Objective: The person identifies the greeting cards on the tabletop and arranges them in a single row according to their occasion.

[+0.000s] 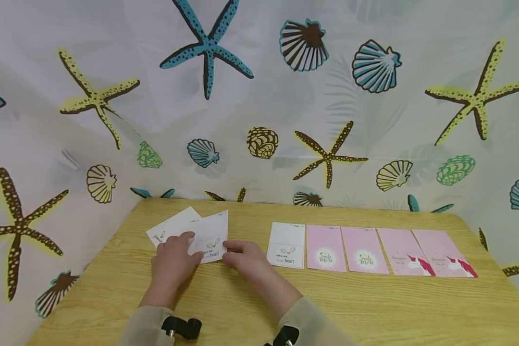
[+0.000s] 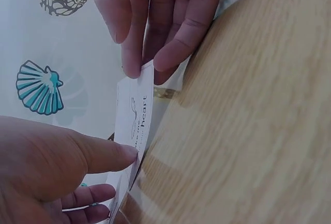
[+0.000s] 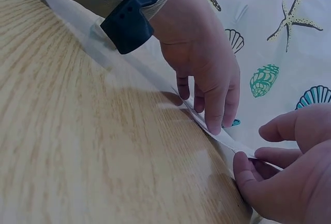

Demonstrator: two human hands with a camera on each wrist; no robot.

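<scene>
A white card (image 1: 214,228) with small wings and the printed word "heart" is between my two hands at the left of the table. My right hand (image 1: 252,263) pinches its right edge between thumb and fingers, and that side is raised off the wood. On the card's left part rests my left hand (image 1: 172,263), its thumb (image 2: 121,157) pressing the printed face and its fingers reaching down to the card. Another white card (image 1: 166,226) lies slanted behind, partly covered by the first card and my left hand.
To the right lies a row: a white winged card (image 1: 286,233), two pink round-badge cards (image 1: 324,240), and two pink unicorn cards (image 1: 404,245), the last two overlapping. They sit on a wooden table (image 1: 350,307). A shell-and-starfish curtain (image 1: 251,96) hangs behind.
</scene>
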